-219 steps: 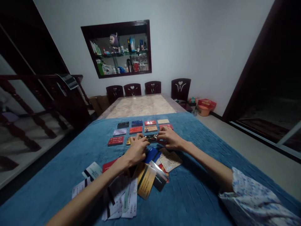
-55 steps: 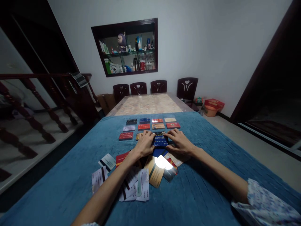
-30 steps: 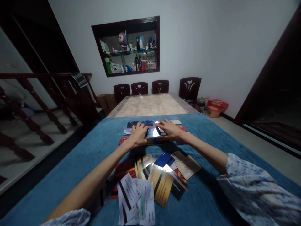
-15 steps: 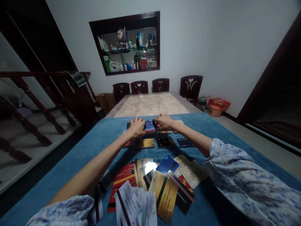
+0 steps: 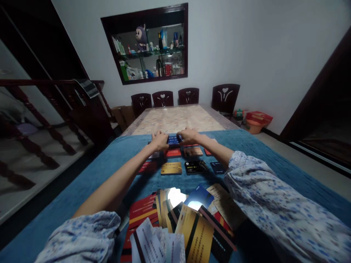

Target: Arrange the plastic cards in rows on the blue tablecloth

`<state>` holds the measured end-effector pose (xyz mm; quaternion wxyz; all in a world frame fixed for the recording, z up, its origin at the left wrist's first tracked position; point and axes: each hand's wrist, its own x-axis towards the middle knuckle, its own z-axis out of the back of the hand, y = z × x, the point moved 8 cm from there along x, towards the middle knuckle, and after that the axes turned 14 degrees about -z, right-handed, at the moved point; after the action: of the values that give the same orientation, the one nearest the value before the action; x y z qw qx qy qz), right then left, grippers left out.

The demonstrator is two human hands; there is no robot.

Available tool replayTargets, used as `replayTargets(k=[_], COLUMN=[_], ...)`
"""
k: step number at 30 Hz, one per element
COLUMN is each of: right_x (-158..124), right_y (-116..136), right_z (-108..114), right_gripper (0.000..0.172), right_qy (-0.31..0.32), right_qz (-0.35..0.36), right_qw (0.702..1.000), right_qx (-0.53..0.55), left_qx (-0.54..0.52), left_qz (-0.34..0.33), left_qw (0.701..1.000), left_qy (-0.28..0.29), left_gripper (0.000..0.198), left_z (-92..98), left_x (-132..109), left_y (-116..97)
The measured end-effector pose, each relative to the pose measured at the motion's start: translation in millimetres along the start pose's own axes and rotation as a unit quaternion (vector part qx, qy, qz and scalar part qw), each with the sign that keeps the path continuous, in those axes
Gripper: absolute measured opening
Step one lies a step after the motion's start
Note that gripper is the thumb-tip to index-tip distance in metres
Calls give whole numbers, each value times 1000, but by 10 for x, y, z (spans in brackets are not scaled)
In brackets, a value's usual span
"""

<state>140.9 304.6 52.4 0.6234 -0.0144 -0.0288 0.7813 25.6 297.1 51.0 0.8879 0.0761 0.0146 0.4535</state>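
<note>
Head view: both arms stretch forward to the middle of the frame, sleeves in flowered cloth at the lower edge. Left hand and right hand meet over a blue card, each with its fingers curled down onto one short end, left hand on the left end and right hand on the right; the hands are mostly closed and grip only this card. Cannot tell if the card is lifted or lies flat. It sits in the far row of a grid of cards on the blue cloth that covers the near part of the worktop. Just below it in the frame are a red card and an orange card; the next row down has a gold card, a black card and a navy card, each apart from its neighbours. A loose card pile overlaps at lower centre, well apart from the hands. Chairs stand at the far end, a wall shelf sits upper centre, a stair rail is at left.
</note>
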Motion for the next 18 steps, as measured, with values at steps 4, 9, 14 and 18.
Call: replayTargets(k=[4, 9, 14, 18], right_x=[141, 268, 339, 380], right_y=[3, 19, 27, 25], right_z=[-71, -159, -238, -284], right_gripper=[49, 49, 49, 48], right_qy=[15, 24, 33, 45], right_qz=[-16, -22, -23, -24], right_qw=[1000, 999, 999, 999], right_qx=[-16, -23, -23, -21], left_qx=[-28, -48, -61, -73], left_qz=[23, 36, 41, 45], left_qw=[999, 998, 996, 994], left_qy=[19, 38, 52, 69], left_gripper=[42, 43, 47, 47], left_z=[-101, -222, -344, -441], left_x=[87, 175, 261, 323], left_y=[80, 133, 199, 244])
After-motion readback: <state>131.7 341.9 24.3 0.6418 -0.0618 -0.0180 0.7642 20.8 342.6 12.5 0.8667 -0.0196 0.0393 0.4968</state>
